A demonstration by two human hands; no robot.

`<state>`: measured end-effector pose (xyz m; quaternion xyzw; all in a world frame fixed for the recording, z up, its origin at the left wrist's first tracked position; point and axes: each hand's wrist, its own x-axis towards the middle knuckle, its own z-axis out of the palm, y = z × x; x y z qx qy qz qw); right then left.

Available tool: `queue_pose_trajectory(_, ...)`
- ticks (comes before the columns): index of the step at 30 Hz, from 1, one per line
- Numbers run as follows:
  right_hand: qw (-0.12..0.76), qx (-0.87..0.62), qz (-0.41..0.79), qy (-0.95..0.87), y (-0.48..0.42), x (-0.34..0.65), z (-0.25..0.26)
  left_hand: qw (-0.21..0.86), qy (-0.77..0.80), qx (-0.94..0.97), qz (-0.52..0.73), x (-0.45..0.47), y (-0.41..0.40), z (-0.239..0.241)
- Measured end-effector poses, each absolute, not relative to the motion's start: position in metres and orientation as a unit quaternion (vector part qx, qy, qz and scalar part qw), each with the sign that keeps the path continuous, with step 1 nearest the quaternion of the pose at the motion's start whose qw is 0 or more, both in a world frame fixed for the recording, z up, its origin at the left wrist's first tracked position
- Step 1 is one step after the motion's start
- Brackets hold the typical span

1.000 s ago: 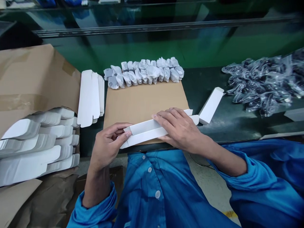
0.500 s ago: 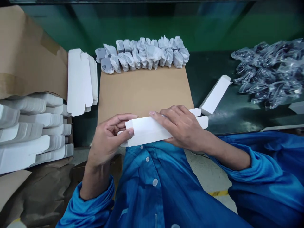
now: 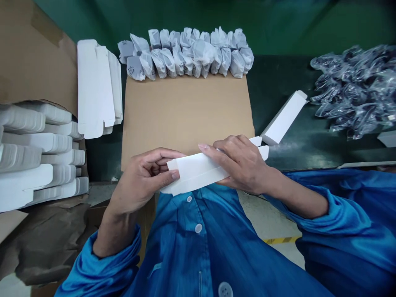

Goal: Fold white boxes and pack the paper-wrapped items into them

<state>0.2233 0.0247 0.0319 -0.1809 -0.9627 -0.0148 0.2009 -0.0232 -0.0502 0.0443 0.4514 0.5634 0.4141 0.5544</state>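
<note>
A slim white carton [image 3: 198, 171] is held level in front of my body, flaps sticking out at both ends. My left hand [image 3: 151, 173] pinches its left end, the thumb on the near face and the fingers behind. Around the right part wraps my right hand [image 3: 239, 163], its index finger along the top edge. Past the right hand, two open flaps show at the carton's far end. Beneath and behind it lies a brown cardboard sheet [image 3: 185, 111]. A folded-up white box [image 3: 284, 117] lies at a slant on the dark green bench, right of the sheet.
Two rows of items in whitish bags [image 3: 185, 55] line the sheet's back edge. Flat white cartons [image 3: 94, 88] lie to its left, beside a large brown box [image 3: 34, 53] filled with stacked flat cartons [image 3: 58, 142]. Clear plastic bags with dark contents [image 3: 359, 88] are heaped at the right.
The view has shifted, so the bench items sit a little higher. Both hands keep hold of the carton, whose left end has moved slightly right.
</note>
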Motion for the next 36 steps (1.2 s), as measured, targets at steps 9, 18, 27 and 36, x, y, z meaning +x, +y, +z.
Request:
queue_pose_trajectory(9, 0.131, -0.192, -0.040, -0.972, 0.016, 0.225, 0.034, 0.402, 0.646, 0.529, 0.376, -0.016, -0.053, 0.042)
queue_pose_trajectory(18, 0.189, -0.198, -0.003, -0.962, 0.021, 0.232, 0.038, 0.314, 0.655, 0.500, 0.472, -0.018, -0.053, 0.052)
queue_pose_trajectory(27, 0.315, -0.341, -0.101, -0.880, 0.018, 0.191, 0.031, 0.299, 0.529, 0.456, 0.650, 0.053, -0.054, 0.030)
queue_pose_trajectory(36, 0.302, -0.345, -0.099, -0.883, -0.008, 0.169, 0.014, 0.273, 0.593, 0.405, 0.640, 0.057, -0.018, 0.031)
